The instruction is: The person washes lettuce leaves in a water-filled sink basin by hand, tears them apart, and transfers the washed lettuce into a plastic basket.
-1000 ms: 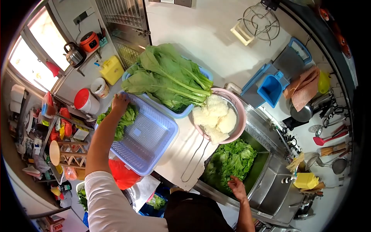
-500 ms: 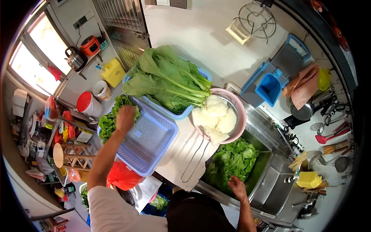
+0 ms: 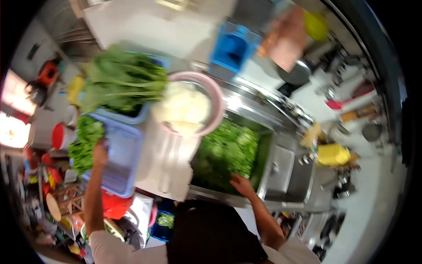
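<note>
My left hand [image 3: 100, 153] is at the inner edge of the leafy lettuce [image 3: 84, 143], which lies along the left side of a blue-purple plastic basket [image 3: 125, 154]. Blur hides its fingers, so whether they grip the leaves is unclear. Above the front edge of the sink basin [image 3: 264, 147], my right hand [image 3: 243, 184] is open with nothing visible in it. More green lettuce [image 3: 233, 147] fills that basin, just beyond the right hand's fingers.
A second basket [image 3: 143, 115] of large leafy greens [image 3: 123, 81] stands behind. Beside it, a pink bowl [image 3: 217, 101] holds a strainer with pale white pieces [image 3: 184, 108]. The strainer's handle extends over the counter [image 3: 149, 169]. An adjoining metal basin [image 3: 281, 165] is on the right.
The view has swung right, shifting the scene leftward and blurring it. My left hand has moved from atop the lettuce to its inner edge. My right hand stays by the sink's front edge.
</note>
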Motion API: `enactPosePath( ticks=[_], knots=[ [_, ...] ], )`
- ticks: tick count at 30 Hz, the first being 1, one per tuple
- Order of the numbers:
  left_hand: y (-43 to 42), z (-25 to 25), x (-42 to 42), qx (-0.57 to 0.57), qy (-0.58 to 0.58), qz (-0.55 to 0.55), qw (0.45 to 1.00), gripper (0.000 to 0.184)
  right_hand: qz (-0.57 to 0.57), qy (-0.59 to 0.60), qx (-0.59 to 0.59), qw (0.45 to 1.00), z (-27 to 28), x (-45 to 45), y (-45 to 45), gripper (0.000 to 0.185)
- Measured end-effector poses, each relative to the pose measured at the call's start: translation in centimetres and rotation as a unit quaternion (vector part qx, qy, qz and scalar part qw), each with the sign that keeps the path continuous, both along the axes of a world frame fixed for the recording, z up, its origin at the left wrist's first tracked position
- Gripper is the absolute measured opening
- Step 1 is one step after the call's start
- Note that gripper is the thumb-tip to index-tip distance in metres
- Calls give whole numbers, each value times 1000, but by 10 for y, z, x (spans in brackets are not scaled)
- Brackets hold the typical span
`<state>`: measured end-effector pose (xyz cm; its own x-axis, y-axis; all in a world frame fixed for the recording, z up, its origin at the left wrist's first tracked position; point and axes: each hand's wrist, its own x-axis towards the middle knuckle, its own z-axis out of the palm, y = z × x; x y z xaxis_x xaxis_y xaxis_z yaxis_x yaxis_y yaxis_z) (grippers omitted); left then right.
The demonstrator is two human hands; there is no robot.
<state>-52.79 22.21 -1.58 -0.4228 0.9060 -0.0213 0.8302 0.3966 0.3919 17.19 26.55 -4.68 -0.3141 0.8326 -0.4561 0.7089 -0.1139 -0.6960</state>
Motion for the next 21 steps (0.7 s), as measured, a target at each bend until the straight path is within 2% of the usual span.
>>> enactPosePath(
  ticks=[1,2,5,8,10,11,13,15,16,17,19,21],
  knots=[
    [2,15,15,42,16,-21,999,41,-18,23,-12,1000,-8,10,0,43],
    [6,35,41,55,-10,22,998,40,-37,35,-6,999,-22,21,-2,40],
    [20,111,147,193,-40,32,980,29,-130,24,-117,984,-51,43,6,37],
    [24,152,266,258,-162,82,949,23,-243,71,-213,944,-77,57,17,33],
    [25,137,331,311,-125,-63,940,20,-297,104,-246,917,-105,70,27,30],
    [21,117,375,317,-367,-7,875,21,-310,117,-250,910,-130,79,32,28],
    [35,75,437,209,-328,-177,904,26,-323,137,-242,905,-153,91,45,23],
    [41,25,496,52,-367,-154,916,24,-327,156,-220,906,-166,90,62,19],
    [39,-6,515,-8,-366,-159,917,25,-304,118,-193,926,-173,88,72,20],
    [36,-30,520,-126,-340,-193,912,29,-279,80,-166,942,-178,85,80,21],
    [33,-75,525,-353,-276,-253,858,39,-210,53,-155,964,-191,81,94,23],
    [31,-135,523,-308,-306,-74,898,47,-123,79,-184,972,-202,75,106,25]
  ],
)
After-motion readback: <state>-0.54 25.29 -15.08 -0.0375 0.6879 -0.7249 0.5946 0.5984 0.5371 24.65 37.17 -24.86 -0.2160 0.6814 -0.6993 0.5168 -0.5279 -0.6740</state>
